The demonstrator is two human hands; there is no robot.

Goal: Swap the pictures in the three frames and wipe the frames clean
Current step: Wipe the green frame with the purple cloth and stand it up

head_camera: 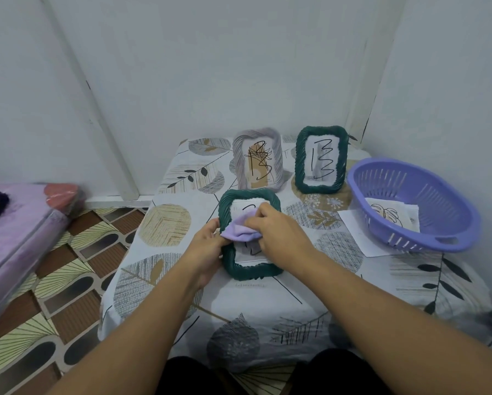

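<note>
Lying flat near the middle of the leaf-patterned tablecloth (pixel 267 303), a dark green woven frame (pixel 250 272) was steadied by both hands. The left hand (pixel 203 252) gripped the frame's left edge, fingers curled around the rim. The right hand (pixel 282 238) had its fingers bunched around a lilac cloth (pixel 240 230), pressing it against the glass and the left side of the frame; part of a line drawing showed above and below the cloth.

Behind this frame, two others stood upright and side by side: a grey woven frame (pixel 257 159) on the left, holding a scribbled black drawing over a tan shape, and a second dark green frame (pixel 322 159) on the right, holding a black zigzag drawing on white paper.

At the right of the table, a lilac slotted basket (pixel 416 206) rested tilted, with a sheet bearing a leaf drawing (pixel 390 216) inside it and a white sheet (pixel 353 223) partly beneath it. At far left lay a pink wrapped bundle (pixel 25 223) above a patterned floor (pixel 68 280).
</note>
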